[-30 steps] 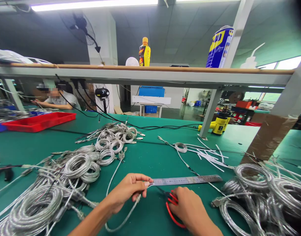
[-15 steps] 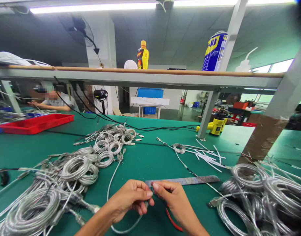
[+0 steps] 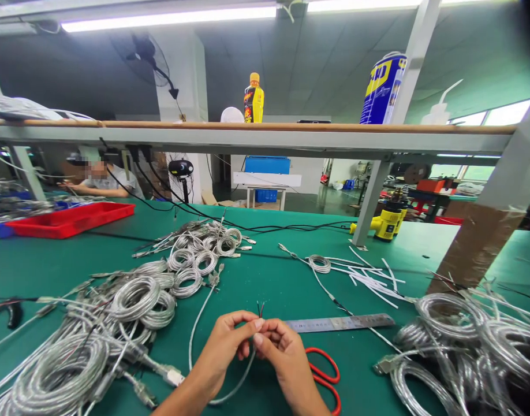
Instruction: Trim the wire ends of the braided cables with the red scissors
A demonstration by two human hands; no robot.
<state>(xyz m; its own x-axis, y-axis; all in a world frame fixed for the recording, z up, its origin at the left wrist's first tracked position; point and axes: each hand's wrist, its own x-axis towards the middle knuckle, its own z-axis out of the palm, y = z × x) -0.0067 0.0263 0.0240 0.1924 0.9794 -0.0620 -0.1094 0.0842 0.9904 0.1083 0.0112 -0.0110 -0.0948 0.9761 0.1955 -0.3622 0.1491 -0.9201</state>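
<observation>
At the front middle of the green bench, my left hand (image 3: pixel 235 341) and my right hand (image 3: pixel 279 349) meet, fingertips pinched together near the end of a clear-jacketed cable (image 3: pixel 236 394). Thin red and dark wires (image 3: pixel 260 309) stick up from between the fingers. The cable loops down below my hands and runs up the left side to a connector (image 3: pixel 215 274). A steel ruler (image 3: pixel 343 323) lies flat just beyond my right hand. Scissors with red handles (image 3: pixel 328 370) rest beside my right wrist, their blades hidden by the hand.
Coiled cables (image 3: pixel 135 297) heap on the left, more coils (image 3: pixel 468 346) on the right. White tube pieces (image 3: pixel 373 277) lie beyond the ruler. A red tray (image 3: pixel 72 219) sits back left. An overhead shelf (image 3: pixel 230 136) spans the bench; its post (image 3: pixel 371 202) stands near a yellow tool (image 3: pixel 386 224).
My right hand has shifted left and lower, closer against my left fingers. The wire ends now show above the fingertips, and more of the red scissor handles is uncovered.
</observation>
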